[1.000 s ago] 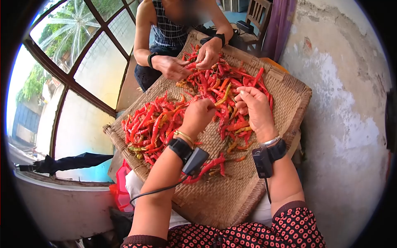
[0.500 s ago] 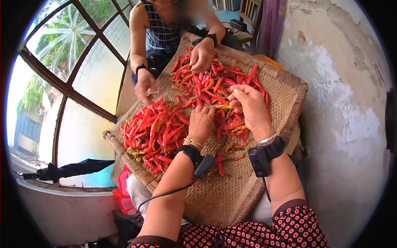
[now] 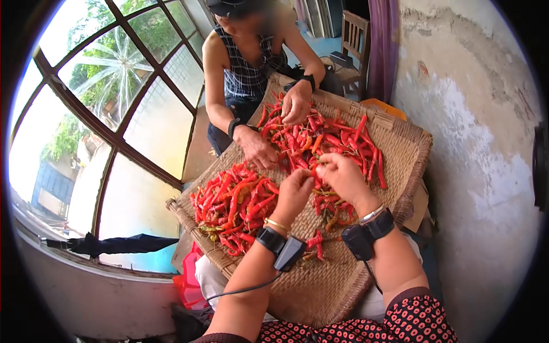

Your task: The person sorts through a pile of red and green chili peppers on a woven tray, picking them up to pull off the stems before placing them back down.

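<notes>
My left hand (image 3: 294, 195) is closed in a pinch over the middle of a woven tray (image 3: 303, 291). Close beside it, my right hand (image 3: 346, 178) also pinches, fingertips nearly meeting the left ones. Between them shows a red chili pepper (image 3: 314, 170), mostly hidden by the fingers. A heap of red chili peppers (image 3: 234, 200) lies left of my left hand. Beyond my hands spreads a second heap of chili peppers (image 3: 337, 140), some orange or greenish. A few loose chilies (image 3: 315, 243) rest on the weave nearer me.
Across the tray sits another person, whose one hand (image 3: 257, 148) reaches between the heaps and other hand (image 3: 297, 103) is over the far heap. A paned window (image 3: 131, 126) and folded umbrella (image 3: 126, 244) are at left, a worn wall (image 3: 469, 160) at right, a wooden chair (image 3: 355, 43) behind.
My hands have come together, the left moving toward the right. The other person's nearer hand has moved right, away from the left heap's edge. The whole view has shifted slightly.
</notes>
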Motion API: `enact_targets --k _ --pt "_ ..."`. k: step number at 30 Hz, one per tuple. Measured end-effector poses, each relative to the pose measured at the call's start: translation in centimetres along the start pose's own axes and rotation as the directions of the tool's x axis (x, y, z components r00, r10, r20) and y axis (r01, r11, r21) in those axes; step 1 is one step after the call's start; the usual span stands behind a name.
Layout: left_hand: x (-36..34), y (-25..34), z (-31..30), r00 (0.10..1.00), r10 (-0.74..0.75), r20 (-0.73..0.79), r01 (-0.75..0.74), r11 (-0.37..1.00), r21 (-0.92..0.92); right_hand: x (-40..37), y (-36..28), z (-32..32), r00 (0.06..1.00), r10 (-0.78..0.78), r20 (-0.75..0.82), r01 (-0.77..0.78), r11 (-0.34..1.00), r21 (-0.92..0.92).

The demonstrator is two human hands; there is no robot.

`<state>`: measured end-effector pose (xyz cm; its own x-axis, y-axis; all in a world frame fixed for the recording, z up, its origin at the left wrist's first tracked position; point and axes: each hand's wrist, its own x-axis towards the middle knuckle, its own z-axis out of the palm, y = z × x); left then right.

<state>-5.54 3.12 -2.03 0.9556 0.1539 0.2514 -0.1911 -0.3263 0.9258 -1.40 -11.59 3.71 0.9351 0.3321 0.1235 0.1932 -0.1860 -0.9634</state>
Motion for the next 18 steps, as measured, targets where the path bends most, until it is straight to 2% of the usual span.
enact_targets --k 2,3,6,7,8,10,11,12,14,15,16,17,18 --pt "-0.5 1.3 0.1 0.985 -0.082 0.152 0.118 0.963 -0.244 -0.2 0.7 0.3 0.993 -0.046 0.113 0.061 0.989 -0.132" --pt "-0.8 2.2 0.3 0.982 -0.105 0.158 0.148 0.945 -0.292 -0.6 -0.1 0.0 0.992 -0.016 0.126 0.037 0.985 -0.17" --pt "-1.8 3.3 -0.1 0.961 -0.16 0.224 0.214 0.947 -0.242 -0.2 1.0 -0.1 0.992 0.038 0.122 -0.024 0.993 -0.113" --pt "-2.2 4.1 -0.2 0.949 -0.209 0.234 0.26 0.942 -0.211 -0.2 1.3 -0.1 0.996 0.02 0.09 -0.012 0.996 -0.088" --pt "-2.5 4.4 -0.6 0.915 -0.283 0.287 0.323 0.941 -0.103 -0.2 1.3 -0.2 0.995 0.009 0.095 -0.001 0.996 -0.086" --pt "-2.8 5.1 -0.8 0.86 -0.393 0.327 0.42 0.907 -0.015 -0.3 0.9 -0.4 0.988 0.107 0.114 -0.093 0.988 -0.125" --pt "-2.8 4.9 -0.7 0.845 -0.427 0.323 0.467 0.883 -0.055 -0.4 0.6 -0.3 0.978 0.171 0.122 -0.177 0.984 0.033" --pt "-2.4 4.9 -0.8 0.851 -0.42 0.314 0.458 0.887 -0.056 -0.3 0.5 -0.1 0.979 0.159 0.125 -0.164 0.986 0.033" --pt "-1.7 4.7 -0.9 0.854 -0.43 0.292 0.483 0.865 -0.137 -0.1 0.5 0.0 0.995 0.051 -0.083 -0.026 0.96 0.279" --pt "-0.9 4.2 -1.0 0.836 -0.458 0.302 0.523 0.832 -0.186 -0.3 -0.3 -0.4 0.994 0.073 -0.087 -0.042 0.947 0.317" --pt "-0.3 4.0 -0.6 0.838 -0.457 0.298 0.521 0.833 -0.186 -0.5 -0.9 -0.6 0.994 0.069 -0.084 -0.039 0.947 0.319" --pt "0.3 3.8 0.1 0.954 -0.281 0.106 0.297 0.933 -0.204 -0.6 -1.3 -0.8 0.991 0.109 -0.082 -0.071 0.927 0.368" --pt "0.6 3.4 0.5 0.993 -0.076 -0.087 0.06 0.983 -0.173 -0.7 -1.4 -0.9 0.986 0.149 -0.078 -0.104 0.903 0.417"
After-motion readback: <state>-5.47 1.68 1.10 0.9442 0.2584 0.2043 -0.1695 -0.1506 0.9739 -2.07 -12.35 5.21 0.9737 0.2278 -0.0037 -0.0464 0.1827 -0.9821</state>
